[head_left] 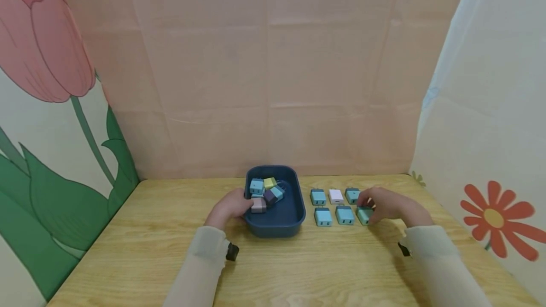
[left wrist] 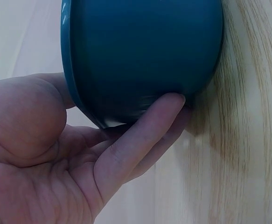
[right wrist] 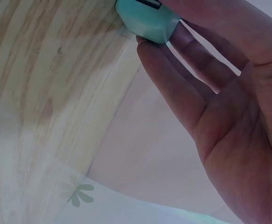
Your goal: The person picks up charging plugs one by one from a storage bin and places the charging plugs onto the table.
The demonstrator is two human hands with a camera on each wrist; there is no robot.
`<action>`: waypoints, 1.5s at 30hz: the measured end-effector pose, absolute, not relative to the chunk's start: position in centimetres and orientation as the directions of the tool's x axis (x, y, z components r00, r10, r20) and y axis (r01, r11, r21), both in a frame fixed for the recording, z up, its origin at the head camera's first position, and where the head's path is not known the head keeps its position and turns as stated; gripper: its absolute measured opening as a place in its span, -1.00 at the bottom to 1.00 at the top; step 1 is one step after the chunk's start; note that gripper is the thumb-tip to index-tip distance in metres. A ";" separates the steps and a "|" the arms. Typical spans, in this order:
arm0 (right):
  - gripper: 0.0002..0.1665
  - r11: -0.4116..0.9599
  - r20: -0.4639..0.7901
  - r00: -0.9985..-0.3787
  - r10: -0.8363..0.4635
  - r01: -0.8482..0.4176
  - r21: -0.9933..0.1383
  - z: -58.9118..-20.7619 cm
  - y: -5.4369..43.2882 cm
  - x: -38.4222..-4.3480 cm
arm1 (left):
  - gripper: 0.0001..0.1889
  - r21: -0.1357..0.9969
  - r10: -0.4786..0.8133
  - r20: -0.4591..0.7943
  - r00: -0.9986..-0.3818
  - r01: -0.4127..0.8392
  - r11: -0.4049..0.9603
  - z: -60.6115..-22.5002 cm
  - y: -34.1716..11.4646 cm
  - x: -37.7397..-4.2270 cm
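Observation:
My left hand (head_left: pixel 230 206) grips the left side of a dark blue plastic bin (head_left: pixel 275 232); its thumb lies over the rim and the fingers bear on the outer wall (left wrist: pixel 140 60). Inside the bin lies a loose pile of charger plugs, among them a teal one (head_left: pixel 256 186), a yellow-green one (head_left: pixel 270 183), a dark purple one and a pinkish-grey one (head_left: pixel 258 205). At the right end of the front row on the table, my right hand (head_left: pixel 390 205) pinches a teal charger plug (right wrist: pixel 145 21) between thumb and fingers. Its slot shows in the right wrist view.
Two rows of charger plugs stand right of the bin: teal ones (head_left: pixel 323 217) and one white one (head_left: pixel 336 196) in the back row. A wooden table (head_left: pixel 298 269) carries everything, with a pinkish backdrop (head_left: pixel 264 84) behind and flower-printed sheets at both sides.

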State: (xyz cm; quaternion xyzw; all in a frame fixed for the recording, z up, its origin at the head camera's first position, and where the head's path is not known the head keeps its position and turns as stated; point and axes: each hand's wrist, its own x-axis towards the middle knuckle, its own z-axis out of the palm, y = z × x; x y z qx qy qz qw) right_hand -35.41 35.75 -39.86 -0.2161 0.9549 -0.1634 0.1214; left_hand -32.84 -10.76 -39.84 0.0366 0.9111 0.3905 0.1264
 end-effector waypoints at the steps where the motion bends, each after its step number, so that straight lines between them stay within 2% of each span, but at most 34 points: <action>1: -0.41 0.854 -0.160 -0.878 -0.452 -0.374 -0.362 -39.9 35.8 -35.4 | -0.60 0.724 0.164 -0.205 -0.965 -0.036 0.689 -39.9 -10.7 -32.8; 19: -0.39 0.828 -0.164 -0.876 -0.454 -0.347 -0.440 -39.7 35.8 -35.0 | -0.58 0.743 0.165 -0.220 -0.961 -0.056 0.667 -39.7 -10.7 -32.6; 33: -0.41 0.832 -0.169 -0.877 -0.450 -0.342 -0.437 -39.7 35.7 -35.2 | -0.57 0.751 0.168 -0.220 -0.961 -0.057 0.658 -39.5 -10.6 -32.4; 45: -0.43 0.816 -0.144 -0.860 -0.489 -0.393 -0.424 -38.8 35.6 -34.5 | -0.55 0.749 0.171 -0.221 -0.960 -0.054 0.660 -39.5 -10.7 -32.4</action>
